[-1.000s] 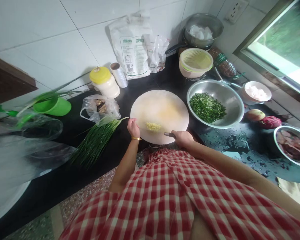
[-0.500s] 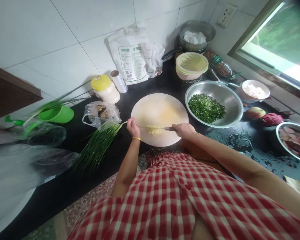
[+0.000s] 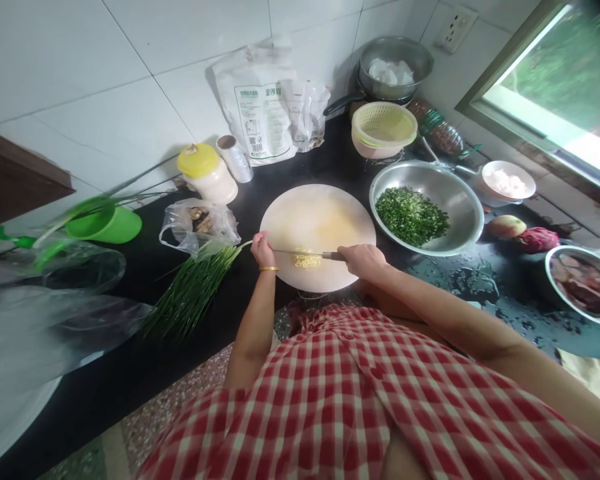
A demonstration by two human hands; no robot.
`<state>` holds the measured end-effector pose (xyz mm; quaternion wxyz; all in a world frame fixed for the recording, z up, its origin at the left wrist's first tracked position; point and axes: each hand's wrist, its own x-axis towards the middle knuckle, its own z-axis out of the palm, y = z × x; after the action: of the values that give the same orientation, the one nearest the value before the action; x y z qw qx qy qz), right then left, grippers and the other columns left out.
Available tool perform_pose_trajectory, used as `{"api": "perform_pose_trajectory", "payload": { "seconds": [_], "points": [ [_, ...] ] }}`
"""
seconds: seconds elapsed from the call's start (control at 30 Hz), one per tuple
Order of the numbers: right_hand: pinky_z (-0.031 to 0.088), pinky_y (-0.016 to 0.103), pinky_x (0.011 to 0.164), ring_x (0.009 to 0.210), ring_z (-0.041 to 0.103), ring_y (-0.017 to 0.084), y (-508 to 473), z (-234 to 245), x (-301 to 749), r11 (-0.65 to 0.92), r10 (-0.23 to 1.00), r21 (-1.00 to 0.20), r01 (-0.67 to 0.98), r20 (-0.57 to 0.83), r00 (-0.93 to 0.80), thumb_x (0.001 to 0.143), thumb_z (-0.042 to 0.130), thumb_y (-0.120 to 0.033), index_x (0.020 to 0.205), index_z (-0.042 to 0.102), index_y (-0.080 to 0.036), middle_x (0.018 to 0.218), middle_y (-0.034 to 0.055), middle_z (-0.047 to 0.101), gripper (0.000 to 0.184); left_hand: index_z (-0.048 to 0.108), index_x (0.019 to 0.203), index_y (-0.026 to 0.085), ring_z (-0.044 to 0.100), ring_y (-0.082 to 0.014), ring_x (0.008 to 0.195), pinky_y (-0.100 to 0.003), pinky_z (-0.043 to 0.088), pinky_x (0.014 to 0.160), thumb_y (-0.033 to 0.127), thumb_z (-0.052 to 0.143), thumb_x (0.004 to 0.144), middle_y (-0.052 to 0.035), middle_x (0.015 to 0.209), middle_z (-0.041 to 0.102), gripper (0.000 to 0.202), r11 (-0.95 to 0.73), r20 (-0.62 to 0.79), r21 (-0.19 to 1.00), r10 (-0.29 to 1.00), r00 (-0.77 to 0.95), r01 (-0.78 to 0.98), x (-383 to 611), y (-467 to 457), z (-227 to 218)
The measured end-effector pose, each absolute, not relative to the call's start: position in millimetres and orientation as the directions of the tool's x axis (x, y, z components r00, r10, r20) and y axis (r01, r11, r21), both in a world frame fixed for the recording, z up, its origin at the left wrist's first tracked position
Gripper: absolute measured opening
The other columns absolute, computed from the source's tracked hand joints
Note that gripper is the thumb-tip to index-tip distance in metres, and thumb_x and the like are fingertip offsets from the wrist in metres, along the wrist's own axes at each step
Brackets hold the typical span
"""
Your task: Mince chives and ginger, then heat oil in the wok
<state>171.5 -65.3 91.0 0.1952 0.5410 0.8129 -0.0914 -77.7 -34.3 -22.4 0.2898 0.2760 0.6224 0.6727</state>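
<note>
My right hand (image 3: pixel 364 260) is wrapped round the dark handle of a kitchen knife (image 3: pixel 293 253), whose blade lies crosswise over the round cutting board (image 3: pixel 320 207). At the blade's far end, my left hand (image 3: pixel 263 251) is closed with its fingers pinched on the tip. A small heap of finely chopped pale yellow bits (image 3: pixel 306 260) sits under and in front of the blade. Left of my left hand lies a bunch of green chives (image 3: pixel 195 293), their pale ends near my fingers. Chopped greens (image 3: pixel 410 217) fill part of the steel bowl (image 3: pixel 463 200) to the right.
A clear plastic bag (image 3: pixel 225 230) with brown pieces lies beyond the chives. Behind stand a yellow-lidded jar (image 3: pixel 207 177), a roll (image 3: pixel 236 160) and a white packet (image 3: pixel 260 107). Right are a yellow strainer (image 3: pixel 385 127), a dragon fruit (image 3: pixel 539 240) and a bowl of meat (image 3: pixel 585 280).
The whole view has shifted slightly, with most things a little further left. Both hands stay on the knife over the chopped bits, and its blade keeps nearly the same position on the board.
</note>
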Motion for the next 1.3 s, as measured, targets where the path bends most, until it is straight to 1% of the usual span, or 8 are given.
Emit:
{"api": "perform_pose_trajectory", "payload": {
  "seconds": [0.2,0.37,0.43,0.6,0.77,0.97,1.13,1.3],
  "points": [
    [0.034,0.026,0.06,0.081,0.061,0.02,-71,78,182,0.386,0.847,0.063,0.92,-0.42,-0.326,0.083,0.039,-0.021,0.108,0.053,-0.025,0.093,0.0051,0.067,0.028,0.059,0.079,0.017,0.041,-0.0081,0.045,-0.021,0.034,0.052,0.026,0.04,0.081,0.0048,0.052,0.044,0.021,-0.163,0.175,0.984,0.754,-0.633,0.078,-70,-43,-3],
    [0.035,0.027,0.064,0.083,0.06,0.021,-72,96,179,0.55,0.712,-0.11,0.828,-0.456,-0.534,0.083,0.043,-0.028,0.113,0.049,-0.018,0.096,0.0096,0.065,0.033,0.058,0.079,0.016,0.036,-0.0079,0.04,-0.02,0.031,0.048,0.025,0.044,0.077,0.0076,0.043,0.036,0.017,-0.097,0.037,0.993,0.784,-0.62,-0.063,-84,-30,-9],
    [0.035,0.027,0.064,0.084,0.06,0.021,-79,93,178,0.529,0.68,-0.153,0.835,-0.512,-0.524,0.083,0.043,-0.029,0.115,0.048,-0.017,0.097,0.0105,0.065,0.034,0.057,0.078,0.016,0.037,-0.0082,0.039,-0.02,0.032,0.047,0.024,0.043,0.076,0.0078,0.041,0.036,0.017,-0.084,0.02,0.993,0.804,-0.595,-0.081,-84,-32,-14],
    [0.036,0.027,0.062,0.083,0.061,0.021,-86,79,180,0.404,0.771,-0.08,0.911,-0.505,-0.387,0.088,0.038,-0.03,0.115,0.048,-0.021,0.096,0.0087,0.066,0.03,0.058,0.081,0.017,0.041,-0.0084,0.041,-0.021,0.035,0.051,0.024,0.04,0.079,0.0068,0.043,0.041,0.02,-0.143,0.136,0.989,0.783,-0.607,0.037,-79,-39,-9],
    [0.038,0.028,0.064,0.086,0.061,0.023,-76,87,180,0.425,0.786,-0.061,0.903,-0.47,-0.402,0.084,0.043,-0.026,0.111,0.053,-0.023,0.097,0.0091,0.065,0.029,0.057,0.075,0.017,0.039,-0.0091,0.039,-0.022,0.034,0.05,0.023,0.041,0.076,0.0079,0.041,0.036,0.017,-0.079,0.054,0.997,0.771,-0.635,-0.011,-79,-30,-14],
    [0.04,0.027,0.064,0.084,0.062,0.022,-71,85,183,0.349,0.806,-0.022,0.937,-0.502,-0.313,0.084,0.04,-0.022,0.113,0.053,-0.024,0.095,0.0084,0.066,0.032,0.059,0.079,0.018,0.04,-0.0089,0.042,-0.022,0.034,0.051,0.023,0.04,0.079,0.0061,0.048,0.041,0.019,-0.128,0.144,0.989,0.779,-0.611,0.069,-75,-28,-10],
    [0.04,0.028,0.063,0.084,0.061,0.023,-52,92,180,0.413,0.811,-0.004,0.911,-0.454,-0.37,0.08,0.042,-0.02,0.107,0.056,-0.025,0.096,0.0086,0.065,0.031,0.056,0.074,0.017,0.037,-0.0089,0.042,-0.023,0.032,0.05,0.019,0.042,0.075,0.0057,0.049,0.042,0.015,-0.038,0.002,0.998,0.765,-0.644,-0.043,-79,-16,-14],
    [0.04,0.028,0.062,0.081,0.061,0.021,-53,79,190,0.327,0.828,-0.005,0.945,-0.481,-0.289,0.081,0.04,-0.021,0.11,0.056,-0.025,0.093,0.0082,0.066,0.033,0.057,0.077,0.017,0.039,-0.0084,0.044,-0.023,0.033,0.051,0.022,0.04,0.08,0.0034,0.059,0.05,0.018,-0.114,0.109,0.993,0.79,-0.603,0.03,-68,-16,-11]
  ]
}}
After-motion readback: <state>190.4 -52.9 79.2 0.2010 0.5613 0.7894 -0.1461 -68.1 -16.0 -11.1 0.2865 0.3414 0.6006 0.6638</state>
